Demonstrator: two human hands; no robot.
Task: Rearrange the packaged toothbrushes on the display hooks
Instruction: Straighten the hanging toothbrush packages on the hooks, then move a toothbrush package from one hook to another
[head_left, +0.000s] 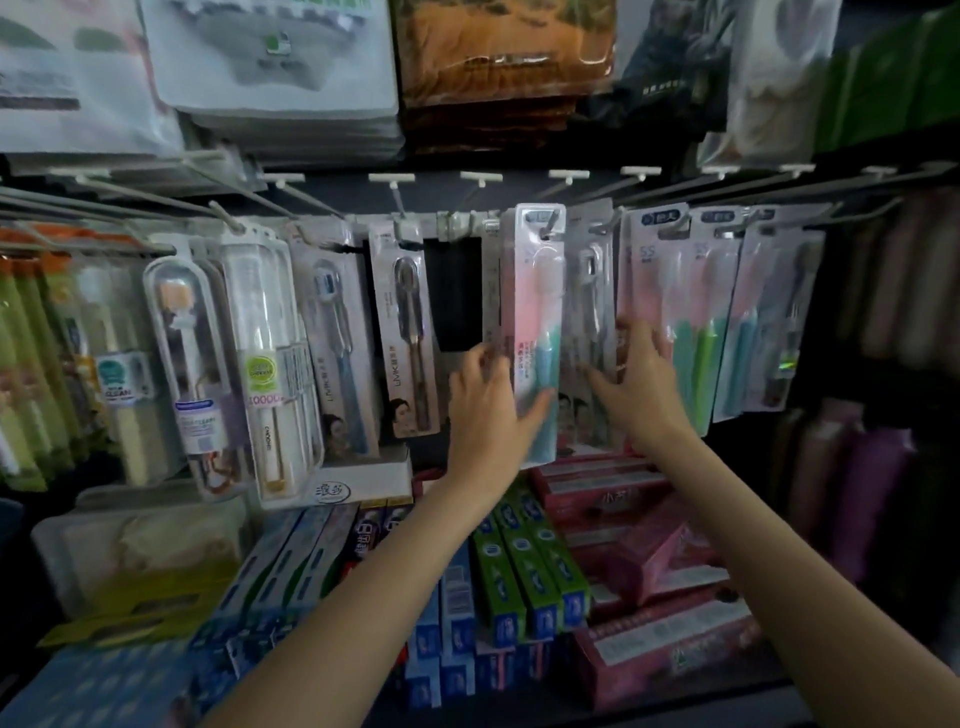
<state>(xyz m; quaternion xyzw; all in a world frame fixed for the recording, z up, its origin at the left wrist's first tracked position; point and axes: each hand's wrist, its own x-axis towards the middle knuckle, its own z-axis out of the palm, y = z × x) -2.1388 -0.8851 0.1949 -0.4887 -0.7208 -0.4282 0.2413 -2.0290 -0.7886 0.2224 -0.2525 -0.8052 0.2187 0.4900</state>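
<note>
A pink-and-teal packaged toothbrush (535, 291) hangs at the tip of a display hook (549, 224) in the middle of the rack. My left hand (485, 400) grips its lower part, thumb across the front. My right hand (636, 387) lies with fingers spread against the packs (589, 312) hanging just to its right. Further right hang several pink, green and teal toothbrush packs (691, 312). To the left hang dark-handled toothbrush packs (408, 332) and clear toothbrush cases (270, 364).
Rows of bare hooks (480, 177) jut out above the rack. Packaged cloths (280, 67) hang overhead. Below my arms lie stacked toothpaste boxes, green (524, 561), blue (452, 623) and red (660, 649). Green packs (31, 364) hang at far left.
</note>
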